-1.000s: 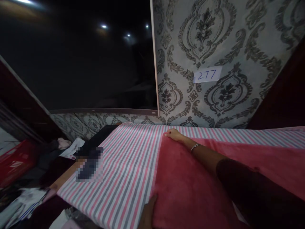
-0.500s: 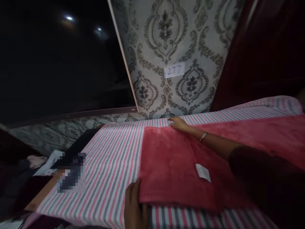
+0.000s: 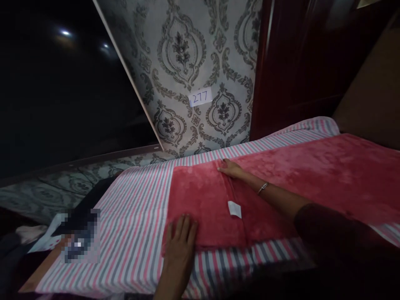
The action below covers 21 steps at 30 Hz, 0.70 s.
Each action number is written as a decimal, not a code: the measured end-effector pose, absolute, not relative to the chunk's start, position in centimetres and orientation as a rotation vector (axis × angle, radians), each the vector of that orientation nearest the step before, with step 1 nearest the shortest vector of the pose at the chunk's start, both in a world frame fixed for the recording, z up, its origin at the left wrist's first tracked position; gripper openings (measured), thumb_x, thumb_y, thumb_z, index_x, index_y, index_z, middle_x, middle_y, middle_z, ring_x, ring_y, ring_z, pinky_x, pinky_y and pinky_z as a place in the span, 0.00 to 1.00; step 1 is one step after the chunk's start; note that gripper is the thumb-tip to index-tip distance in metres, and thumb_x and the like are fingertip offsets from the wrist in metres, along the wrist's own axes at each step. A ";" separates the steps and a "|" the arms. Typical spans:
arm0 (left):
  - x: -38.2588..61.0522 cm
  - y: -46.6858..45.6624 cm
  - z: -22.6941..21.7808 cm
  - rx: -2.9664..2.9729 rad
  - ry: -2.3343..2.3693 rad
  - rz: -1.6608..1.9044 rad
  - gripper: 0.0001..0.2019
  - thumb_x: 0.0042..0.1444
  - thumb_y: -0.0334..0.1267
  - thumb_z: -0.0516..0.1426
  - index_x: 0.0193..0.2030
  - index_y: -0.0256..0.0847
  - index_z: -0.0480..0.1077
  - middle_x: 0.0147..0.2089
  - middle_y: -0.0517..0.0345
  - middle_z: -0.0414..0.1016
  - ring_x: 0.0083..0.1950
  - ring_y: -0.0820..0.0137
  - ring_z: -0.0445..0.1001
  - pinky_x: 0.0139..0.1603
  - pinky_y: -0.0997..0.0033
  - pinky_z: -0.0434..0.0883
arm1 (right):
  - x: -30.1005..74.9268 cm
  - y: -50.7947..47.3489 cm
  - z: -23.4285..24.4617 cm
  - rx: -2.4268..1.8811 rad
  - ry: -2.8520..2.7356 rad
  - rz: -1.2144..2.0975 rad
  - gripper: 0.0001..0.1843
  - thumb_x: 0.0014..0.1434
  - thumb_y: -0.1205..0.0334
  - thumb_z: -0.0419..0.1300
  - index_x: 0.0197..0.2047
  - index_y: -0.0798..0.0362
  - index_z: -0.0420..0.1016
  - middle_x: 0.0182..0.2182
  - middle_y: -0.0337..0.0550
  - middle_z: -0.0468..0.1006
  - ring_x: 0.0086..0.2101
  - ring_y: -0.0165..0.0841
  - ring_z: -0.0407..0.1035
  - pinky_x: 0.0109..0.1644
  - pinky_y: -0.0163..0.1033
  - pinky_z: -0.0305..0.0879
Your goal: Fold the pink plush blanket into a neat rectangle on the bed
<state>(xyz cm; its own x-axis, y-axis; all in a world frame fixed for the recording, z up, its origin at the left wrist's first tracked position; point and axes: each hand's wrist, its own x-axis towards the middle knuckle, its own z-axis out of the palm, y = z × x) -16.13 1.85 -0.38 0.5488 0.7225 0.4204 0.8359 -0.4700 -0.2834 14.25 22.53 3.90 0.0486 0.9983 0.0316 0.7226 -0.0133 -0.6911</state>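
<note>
Since half a second ago the left hand (image 3: 180,235) has slid from the near edge up onto the pink fleece blanket (image 3: 206,204), now lying flat, fingers spread. The right hand (image 3: 230,170) presses open-palmed on the fold's far edge, on the striped sheet (image 3: 134,216).

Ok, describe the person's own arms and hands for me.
The left hand and right hand are bare and ungloved. On the right there is a dark sleeve and a thin metallic bangle at the wrist. On the left, no sleeve is in view.
</note>
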 end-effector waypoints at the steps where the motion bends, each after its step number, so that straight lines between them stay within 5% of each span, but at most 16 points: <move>1: -15.4 2.0 -0.3 -2.387 -1.217 -0.326 0.32 0.53 0.19 0.50 0.63 0.46 0.68 0.64 0.47 0.70 0.66 0.57 0.67 0.64 0.49 0.64 | 14.0 22.5 4.0 -1.788 -1.733 0.640 0.32 0.57 0.54 0.65 0.61 0.57 0.65 0.47 0.55 0.80 0.44 0.44 0.76 0.44 0.40 0.69; 8: -10.8 1.4 -0.7 -2.538 -1.184 -0.400 0.33 0.51 0.19 0.50 0.63 0.47 0.68 0.62 0.47 0.72 0.63 0.56 0.69 0.59 0.50 0.71 | 13.2 22.3 4.4 -1.763 -1.742 0.481 0.31 0.61 0.67 0.59 0.66 0.52 0.58 0.56 0.50 0.75 0.53 0.40 0.71 0.51 0.36 0.64; 13: -11.0 0.6 0.9 -2.739 -1.188 -0.636 0.24 0.56 0.27 0.54 0.59 0.43 0.71 0.60 0.46 0.73 0.63 0.56 0.70 0.59 0.50 0.72 | 13.5 21.6 4.7 -1.824 -1.741 0.399 0.24 0.63 0.64 0.57 0.61 0.59 0.65 0.52 0.60 0.76 0.51 0.47 0.71 0.51 0.42 0.65; 18: -11.3 5.5 6.3 -2.900 -1.473 -0.898 0.20 0.66 0.36 0.48 0.62 0.43 0.68 0.62 0.50 0.72 0.63 0.65 0.71 0.63 0.60 0.69 | 10.8 18.5 5.7 -1.656 -1.956 0.284 0.36 0.60 0.57 0.60 0.69 0.58 0.58 0.68 0.59 0.59 0.66 0.51 0.52 0.68 0.50 0.47; 21: -10.0 12.5 8.5 -2.789 -1.627 -0.595 0.22 0.65 0.34 0.47 0.65 0.35 0.64 0.66 0.44 0.67 0.67 0.64 0.65 0.67 0.60 0.63 | 8.9 16.9 5.4 -1.544 -2.149 0.243 0.44 0.59 0.45 0.59 0.71 0.61 0.54 0.71 0.61 0.50 0.69 0.53 0.42 0.71 0.54 0.39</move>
<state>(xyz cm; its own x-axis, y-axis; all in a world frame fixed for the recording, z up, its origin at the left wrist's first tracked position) -10.04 12.46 8.46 0.4461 0.8633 0.2361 0.8120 -0.5013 0.2990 8.90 16.88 5.44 -0.2482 0.9284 0.2764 0.8432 0.3475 -0.4101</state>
